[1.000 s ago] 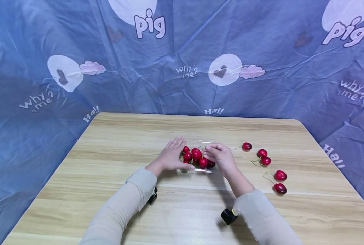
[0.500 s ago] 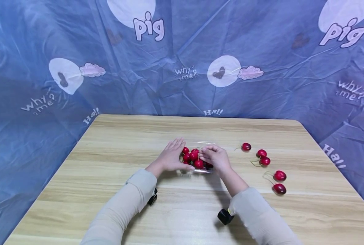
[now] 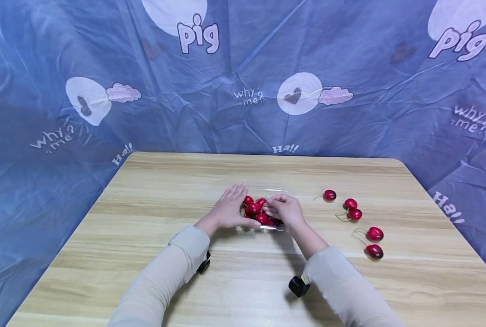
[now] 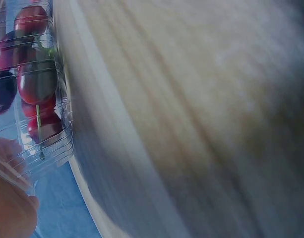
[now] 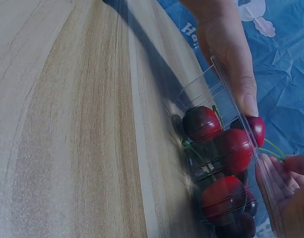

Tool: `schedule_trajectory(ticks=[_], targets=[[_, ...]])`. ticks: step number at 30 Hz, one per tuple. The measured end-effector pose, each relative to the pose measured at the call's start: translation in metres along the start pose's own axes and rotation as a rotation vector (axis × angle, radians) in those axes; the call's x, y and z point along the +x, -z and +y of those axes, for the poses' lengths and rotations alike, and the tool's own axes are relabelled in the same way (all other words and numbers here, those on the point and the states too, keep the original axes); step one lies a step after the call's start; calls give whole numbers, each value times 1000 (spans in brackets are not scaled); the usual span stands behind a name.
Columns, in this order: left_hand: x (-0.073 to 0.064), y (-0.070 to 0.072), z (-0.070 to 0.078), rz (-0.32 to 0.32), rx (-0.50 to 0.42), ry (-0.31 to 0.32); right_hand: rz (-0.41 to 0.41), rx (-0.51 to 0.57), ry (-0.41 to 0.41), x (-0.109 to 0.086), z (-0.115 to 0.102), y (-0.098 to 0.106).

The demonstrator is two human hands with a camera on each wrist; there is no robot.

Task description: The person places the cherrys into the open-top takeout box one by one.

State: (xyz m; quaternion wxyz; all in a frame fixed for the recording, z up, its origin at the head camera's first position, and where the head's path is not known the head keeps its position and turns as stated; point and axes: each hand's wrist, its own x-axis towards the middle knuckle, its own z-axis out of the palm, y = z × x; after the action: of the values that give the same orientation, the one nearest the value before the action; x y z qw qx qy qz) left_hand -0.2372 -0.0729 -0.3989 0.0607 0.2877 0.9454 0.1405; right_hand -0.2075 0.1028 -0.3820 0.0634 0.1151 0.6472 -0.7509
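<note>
In the head view, a clear plastic box (image 3: 272, 228) with several red cherries (image 3: 261, 219) in it stands mid-table. My left hand (image 3: 228, 209) lies around the box's left end, fingers straight and spread, thumb along the front rim; in the right wrist view that thumb touches the clear wall. Over the box's right part, my right hand (image 3: 285, 211) pinches the green stem of a cherry (image 5: 256, 130) between thumb and finger. That cherry sits at rim height, among the others. The left wrist view shows dark red cherries (image 4: 36, 82) through the ribbed wall.
To the right of the box, several loose cherries with stems lie on the wooden table (image 3: 144, 236): a single cherry (image 3: 329, 195) farthest back, a touching pair (image 3: 355, 214), and two nearer ones (image 3: 374, 251). A blue printed cloth (image 3: 210, 118) hangs behind the table.
My right hand has moved a little left over the box with the pinched cherry, which now sits farther left among the others. The left hand stays where it was.
</note>
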Motion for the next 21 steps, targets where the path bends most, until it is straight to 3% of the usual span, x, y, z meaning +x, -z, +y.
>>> schedule_trajectory(ticks=[11,21], targets=[[0,0,1,-1,2,2,7,-84,-28,8,4,-2],[0,1,0,5,5,-4,-10,-67,-80,9,1,-4]])
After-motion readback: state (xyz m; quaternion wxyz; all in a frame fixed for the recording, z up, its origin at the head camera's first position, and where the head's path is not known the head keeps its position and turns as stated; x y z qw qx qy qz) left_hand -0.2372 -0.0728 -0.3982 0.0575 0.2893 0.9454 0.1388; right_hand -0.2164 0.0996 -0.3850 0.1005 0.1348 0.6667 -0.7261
